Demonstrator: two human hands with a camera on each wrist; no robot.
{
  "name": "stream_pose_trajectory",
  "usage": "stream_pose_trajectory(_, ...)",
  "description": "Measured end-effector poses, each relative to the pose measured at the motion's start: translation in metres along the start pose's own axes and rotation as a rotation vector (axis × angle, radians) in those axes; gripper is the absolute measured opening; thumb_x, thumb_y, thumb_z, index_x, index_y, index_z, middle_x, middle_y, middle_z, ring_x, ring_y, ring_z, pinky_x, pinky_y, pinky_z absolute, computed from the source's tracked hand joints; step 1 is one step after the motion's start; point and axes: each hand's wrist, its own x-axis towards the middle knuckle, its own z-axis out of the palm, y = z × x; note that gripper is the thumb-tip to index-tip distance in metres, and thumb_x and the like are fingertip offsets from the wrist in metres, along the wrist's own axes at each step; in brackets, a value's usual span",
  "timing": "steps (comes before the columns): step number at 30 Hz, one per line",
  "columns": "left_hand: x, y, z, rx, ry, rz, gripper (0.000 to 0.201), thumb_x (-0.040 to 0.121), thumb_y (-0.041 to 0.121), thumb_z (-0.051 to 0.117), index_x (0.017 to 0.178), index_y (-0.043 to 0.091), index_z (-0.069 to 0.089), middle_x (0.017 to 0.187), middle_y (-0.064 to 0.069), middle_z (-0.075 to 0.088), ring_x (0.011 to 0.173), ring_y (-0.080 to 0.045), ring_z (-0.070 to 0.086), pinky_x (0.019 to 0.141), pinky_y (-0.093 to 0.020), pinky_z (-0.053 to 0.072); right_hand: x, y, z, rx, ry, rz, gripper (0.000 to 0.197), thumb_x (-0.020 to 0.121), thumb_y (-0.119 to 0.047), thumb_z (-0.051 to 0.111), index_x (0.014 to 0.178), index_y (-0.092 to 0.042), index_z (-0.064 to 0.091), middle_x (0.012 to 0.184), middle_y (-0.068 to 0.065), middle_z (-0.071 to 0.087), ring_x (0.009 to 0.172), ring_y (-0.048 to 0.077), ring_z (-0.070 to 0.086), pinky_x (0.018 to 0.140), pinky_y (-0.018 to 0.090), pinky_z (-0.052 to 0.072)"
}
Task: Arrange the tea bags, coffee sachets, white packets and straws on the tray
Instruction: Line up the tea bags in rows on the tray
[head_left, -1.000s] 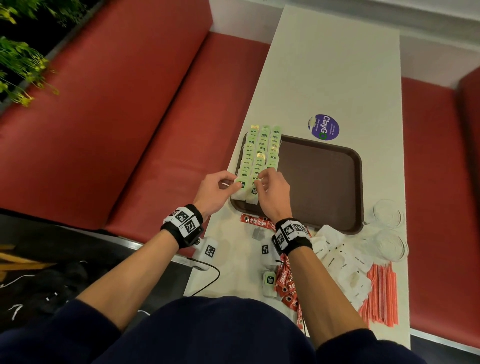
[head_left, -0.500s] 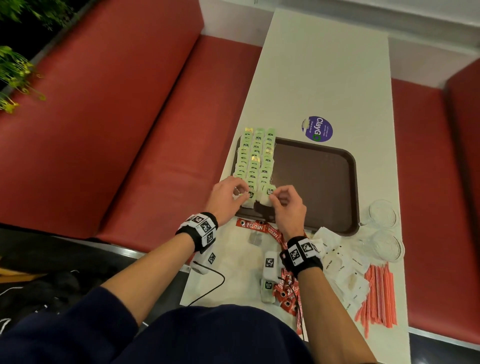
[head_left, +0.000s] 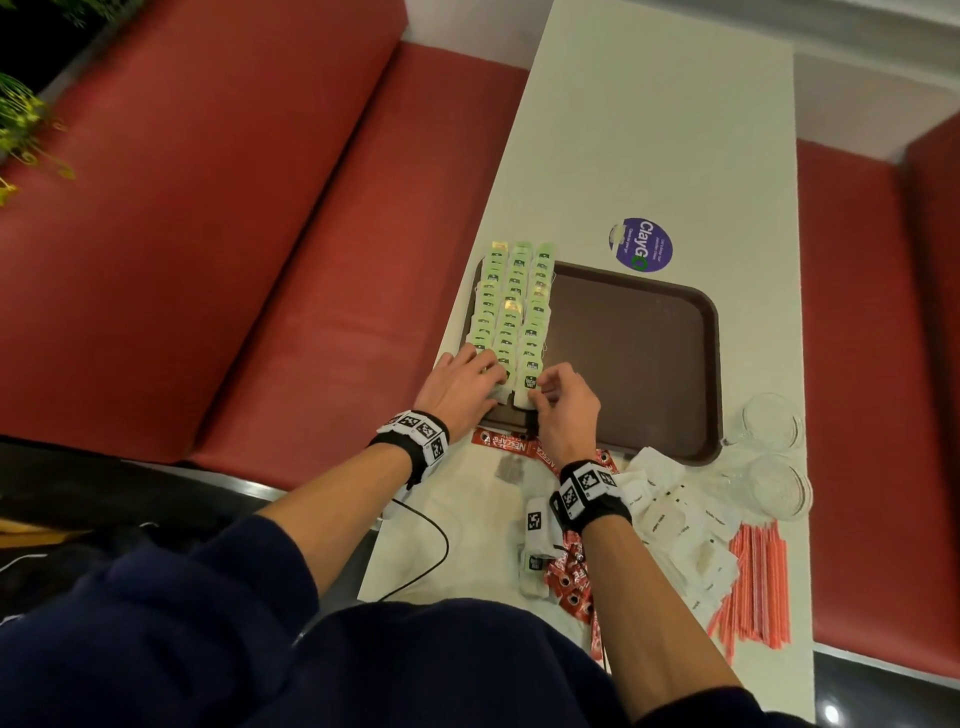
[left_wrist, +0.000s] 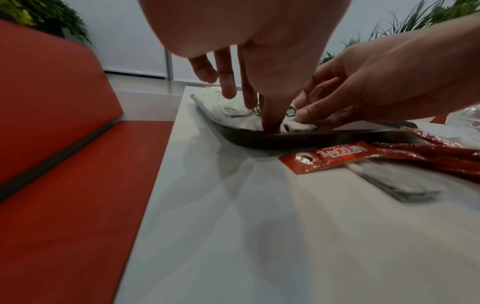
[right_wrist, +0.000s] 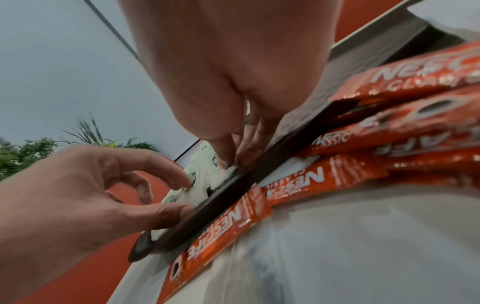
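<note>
Three rows of green-tagged tea bags (head_left: 511, 306) lie along the left side of the brown tray (head_left: 639, 358). My left hand (head_left: 488, 371) rests with spread, straight fingers (left_wrist: 228, 86) on the near ends of the left rows, thumb by the tray rim (right_wrist: 233, 185). My right hand (head_left: 537, 392) pinches the nearest tea bag (head_left: 530, 383) of the right row between thumb and fingers (right_wrist: 226, 162). Red coffee sachets (head_left: 506, 442) lie just before the tray. White packets (head_left: 675, 525) and orange straws (head_left: 758, 582) lie on the table to the right of my right forearm.
Two clear glass cups (head_left: 774, 421) stand right of the tray's near corner. More coffee sachets (head_left: 571, 577) and loose tea bags (head_left: 535, 564) lie near the table's front edge. A purple sticker (head_left: 641, 244) sits beyond the tray. Red benches (head_left: 260, 234) flank the narrow table.
My left hand has gone from a curled grip to spread fingers laid on the left rows. My right hand has brought a tea bag to the near end of the right row.
</note>
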Motion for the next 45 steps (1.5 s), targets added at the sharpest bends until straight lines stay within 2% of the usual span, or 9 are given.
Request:
stream_pose_trajectory(7,0.002,0.006,-0.001,-0.039,0.01,-0.011,0.036,0.095,0.033,0.078,0.126,0.02,0.067,0.128,0.0,0.063,0.118,-0.026,0.051,0.091,-0.041,0.043,0.006,-0.005,-0.001,-0.07,-0.059,0.013,0.018,0.098,-0.01,0.077,0.105,-0.021,0.064,0.109,-0.002,0.057,0.092,0.015,0.064,0.093,0.037,0.059)
stream_pose_trajectory(14,-0.033,0.029,-0.016,-0.304,0.082,0.135,0.012,0.103,0.028,0.067,0.109,0.018,0.069,0.103,0.001,0.069,0.096,-0.018,0.055,0.081,-0.033,0.048,-0.027,-0.02,-0.054,0.018,0.008,-0.041,0.007,0.106,-0.032,0.068,0.103,-0.025,0.067,0.104,-0.008,0.069,0.09,-0.001,0.066,0.078,0.006,0.047)
stream_pose_trajectory(18,-0.071,0.049,-0.013,-0.36,-0.109,0.256,0.013,0.106,0.033,0.063,0.105,0.021,0.068,0.097,0.007,0.066,0.091,-0.012,0.054,0.075,-0.033,0.048,-0.067,-0.016,-0.083,0.027,-0.08,-0.047,0.006,0.107,-0.028,0.068,0.101,-0.026,0.068,0.094,-0.014,0.073,0.088,-0.001,0.068,0.078,0.012,0.053)
stream_pose_trajectory(21,-0.089,0.064,0.005,-0.271,-0.224,0.26,0.021,0.107,0.04,0.059,0.11,0.021,0.069,0.108,0.005,0.065,0.103,-0.015,0.057,0.079,-0.037,0.051,-0.096,-0.004,-0.087,-0.113,-0.268,-0.049,0.004,0.103,-0.023,0.073,0.103,-0.025,0.069,0.093,-0.015,0.071,0.084,-0.003,0.065,0.076,0.017,0.053)
stream_pose_trajectory(25,-0.098,0.066,0.032,-0.239,-0.117,0.114,0.02,0.104,0.025,0.064,0.121,0.015,0.061,0.126,-0.003,0.055,0.112,-0.025,0.056,0.074,-0.037,0.052,-0.129,0.011,-0.072,-0.375,-0.422,-0.098,0.022,0.098,-0.036,0.074,0.115,-0.026,0.065,0.108,-0.01,0.061,0.094,0.01,0.059,0.086,0.032,0.057)
stream_pose_trajectory(29,-0.101,0.057,0.049,-0.127,-0.089,0.076,0.034,0.103,0.02,0.064,0.135,0.013,0.057,0.143,-0.009,0.05,0.125,-0.034,0.052,0.082,-0.047,0.06,-0.143,0.016,-0.054,-0.576,-0.398,-0.125,0.037,0.097,-0.04,0.071,0.129,-0.024,0.061,0.128,0.0,0.057,0.114,0.022,0.056,0.097,0.042,0.056)
stream_pose_trajectory(37,-0.113,0.053,0.048,0.023,-0.081,0.106,0.021,0.105,0.02,0.061,0.123,0.01,0.064,0.126,-0.013,0.059,0.112,-0.035,0.055,0.081,-0.048,0.057,-0.131,0.008,-0.037,-0.599,-0.396,-0.155,0.028,0.1,-0.028,0.073,0.126,-0.024,0.063,0.13,0.002,0.059,0.123,0.025,0.052,0.104,0.042,0.051)
stream_pose_trajectory(41,-0.116,0.056,0.044,0.054,-0.114,0.133,0.023,0.107,0.016,0.054,0.127,0.007,0.06,0.128,-0.015,0.058,0.116,-0.035,0.055,0.086,-0.047,0.055,-0.128,0.0,-0.034,-0.478,-0.385,-0.142,0.017,0.104,-0.029,0.066,0.12,-0.026,0.06,0.12,0.0,0.061,0.111,0.023,0.057,0.093,0.046,0.057)
stream_pose_trajectory(45,-0.119,0.054,0.027,-0.356,0.019,-0.076,0.011,0.104,0.025,0.06,0.105,0.014,0.062,0.106,-0.005,0.064,0.093,-0.029,0.062,0.078,-0.044,0.054,-0.126,-0.003,-0.041,-0.246,-0.27,-0.085,0.013,0.103,-0.032,0.073,0.104,-0.024,0.063,0.095,-0.01,0.068,0.085,0.007,0.06,0.075,0.033,0.057)
